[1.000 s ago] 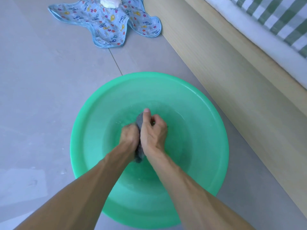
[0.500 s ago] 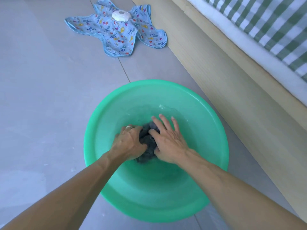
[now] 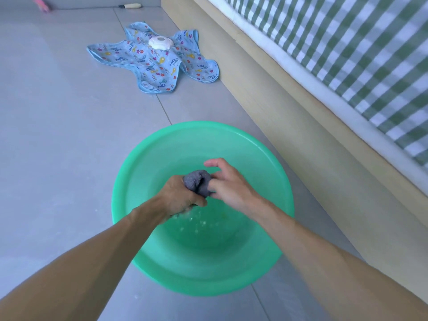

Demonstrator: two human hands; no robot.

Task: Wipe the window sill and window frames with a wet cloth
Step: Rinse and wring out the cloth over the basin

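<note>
Grey cloth (image 3: 198,183) balled up tight now, lifted clear above the water in the green basin (image 3: 143,158) instead of squashed down at the bottom like half a second ago. Left hand (image 3: 179,198) wrapped round the lower part, fingers curled hard, drips splashing underneath. Right hand (image 3: 228,184) barely on it: fingers loose and spread, just the tips touching the side of the wad, no real pinch. Looks like wringing nearly done, so probably about ready to head to the sill. No sill or window frame in view yet, so none of the actual wiping started as far as can be told. Basin on the tiled floor (image 3: 58,135), right beside the wooden bed base (image 3: 289,107). Fish-print blue cloth (image 3: 155,66) further off, with a white round thing (image 3: 160,42) on top.
</note>
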